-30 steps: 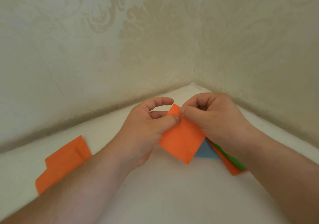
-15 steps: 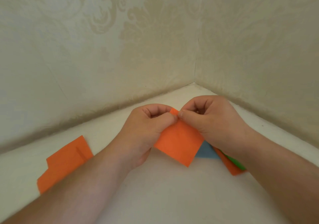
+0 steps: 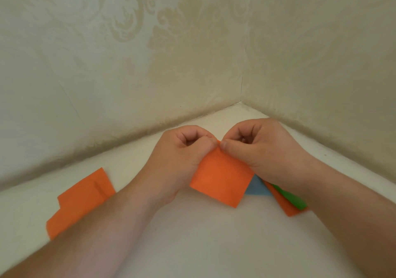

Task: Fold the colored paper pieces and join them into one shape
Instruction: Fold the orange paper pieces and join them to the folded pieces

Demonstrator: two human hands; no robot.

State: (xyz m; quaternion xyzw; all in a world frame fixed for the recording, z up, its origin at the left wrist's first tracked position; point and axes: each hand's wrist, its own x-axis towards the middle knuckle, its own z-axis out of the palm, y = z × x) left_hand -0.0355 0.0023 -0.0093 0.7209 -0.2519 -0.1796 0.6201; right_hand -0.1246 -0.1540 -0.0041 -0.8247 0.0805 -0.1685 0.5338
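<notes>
An orange paper square (image 3: 221, 177) hangs tilted above the white surface, pinched at its top corner by both hands. My left hand (image 3: 177, 157) grips it from the left, thumb on the front. My right hand (image 3: 261, 149) grips the same corner from the right, fingers curled. Under my right wrist lie a blue piece (image 3: 256, 188), another orange piece (image 3: 282, 204) and a green piece (image 3: 291, 198), partly hidden. A folded orange piece (image 3: 80, 200) lies flat at the left.
The white surface (image 3: 203, 234) sits in a corner between two cream patterned walls (image 3: 150, 52). The walls meet just behind my hands. My forearms cross the near part of the surface.
My left fingers have curled shut onto the top corner of the orange square. Both hands have drawn closer together at that corner, and the square has shifted slightly.
</notes>
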